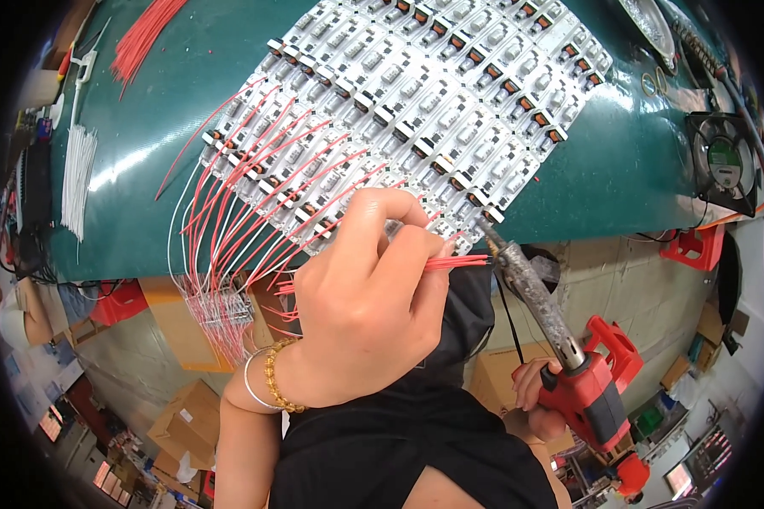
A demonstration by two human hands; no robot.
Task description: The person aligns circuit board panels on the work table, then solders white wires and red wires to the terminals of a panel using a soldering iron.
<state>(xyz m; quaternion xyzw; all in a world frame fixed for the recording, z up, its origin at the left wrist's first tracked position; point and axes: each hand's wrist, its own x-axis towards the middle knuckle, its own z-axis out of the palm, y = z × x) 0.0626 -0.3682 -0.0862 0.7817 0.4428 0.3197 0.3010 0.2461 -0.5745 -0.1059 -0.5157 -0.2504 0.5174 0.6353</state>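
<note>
My left hand (pixel 365 297) is closed round a bundle of red wires (pixel 460 262), whose ends stick out to the right past the fingers. It is over the near edge of a panel of white circuit boards (pixel 416 102), set with rows of small components. My right hand (pixel 532 392) grips a red and black soldering gun (pixel 587 399). The gun's worn metal barrel points up and left, its tip close to the panel's near right edge. Red wires (pixel 255 174) and white wires (pixel 185 225) run from the panel's left part over the table edge. My left fingertips are partly hidden.
The panel lies on a green table (pixel 187 161). Loose red wires (pixel 144 38) and a bunch of white wires (pixel 78 182) lie at its left. A small fan (pixel 723 161) stands at the right, and a metal tray (pixel 651 30) is behind. Red stools and cardboard boxes (pixel 187 424) are below.
</note>
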